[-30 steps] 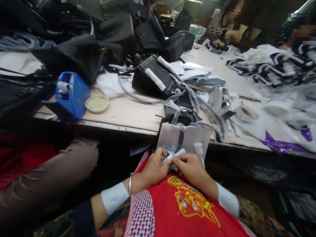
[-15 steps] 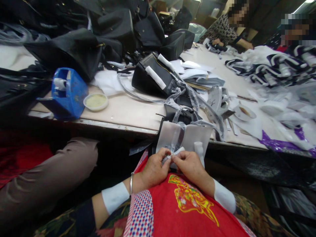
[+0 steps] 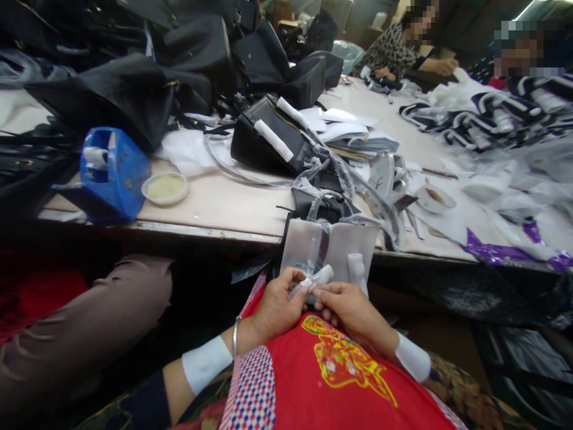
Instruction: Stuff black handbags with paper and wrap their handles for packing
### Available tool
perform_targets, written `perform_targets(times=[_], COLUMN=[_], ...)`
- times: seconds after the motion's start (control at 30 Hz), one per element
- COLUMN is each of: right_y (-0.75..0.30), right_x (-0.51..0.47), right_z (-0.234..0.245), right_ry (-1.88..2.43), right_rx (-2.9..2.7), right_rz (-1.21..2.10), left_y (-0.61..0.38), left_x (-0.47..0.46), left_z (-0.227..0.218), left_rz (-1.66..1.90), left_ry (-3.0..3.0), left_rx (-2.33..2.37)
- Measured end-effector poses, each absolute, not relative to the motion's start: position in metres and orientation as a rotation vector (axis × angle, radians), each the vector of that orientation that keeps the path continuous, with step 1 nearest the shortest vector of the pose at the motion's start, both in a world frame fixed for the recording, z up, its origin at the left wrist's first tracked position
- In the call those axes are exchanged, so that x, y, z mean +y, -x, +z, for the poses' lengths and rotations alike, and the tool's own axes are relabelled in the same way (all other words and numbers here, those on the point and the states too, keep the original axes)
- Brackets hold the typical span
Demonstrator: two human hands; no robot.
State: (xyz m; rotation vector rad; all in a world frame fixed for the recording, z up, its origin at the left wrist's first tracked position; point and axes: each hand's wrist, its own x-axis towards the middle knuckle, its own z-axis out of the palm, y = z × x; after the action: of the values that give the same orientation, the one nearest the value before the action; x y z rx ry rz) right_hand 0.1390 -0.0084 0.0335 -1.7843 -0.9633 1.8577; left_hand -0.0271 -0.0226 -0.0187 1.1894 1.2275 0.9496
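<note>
White wrapping shows more of its rolled end in the head view than half a second ago, the right hand sitting slightly lower; handling seems to continue at the same spot. The left hand pinches it, grip closed. The right fingertips nearly meet beside it; whether they hold it, I cannot tell. It lies against the grey panel, before the counter.

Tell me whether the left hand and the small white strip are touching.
Touching: the head view shows the left hand pinching the small white strip between thumb and finger.
</note>
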Motion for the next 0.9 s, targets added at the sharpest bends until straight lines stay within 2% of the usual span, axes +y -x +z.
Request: perform_targets(times=[0.2,0.43,0.63,0.9], right_y=[-0.14,-0.136,-0.136,-0.142], right_x=[-0.011,-0.009,-0.01,-0.009], right_z=[0.03,0.04,0.03,0.02], right_ry=[1.746,1.887,1.77,1.636], right_rx=[-0.838,-1.072,-0.841,-0.882], right_rz=[1.903,1.73,1.8,1.787], left_y=[0.027,0.026,0.027,0.036], left_x=[-0.024,-0.025,-0.021,-0.015], left_z=[-0.014,-0.021,-0.009,0.006], left_rz=[0.922,0.947,0.953,0.916], left_ry=[-1.258,-1.247,-1.054,-0.747], left_rx=[1.279,1.264,1.202,1.128])
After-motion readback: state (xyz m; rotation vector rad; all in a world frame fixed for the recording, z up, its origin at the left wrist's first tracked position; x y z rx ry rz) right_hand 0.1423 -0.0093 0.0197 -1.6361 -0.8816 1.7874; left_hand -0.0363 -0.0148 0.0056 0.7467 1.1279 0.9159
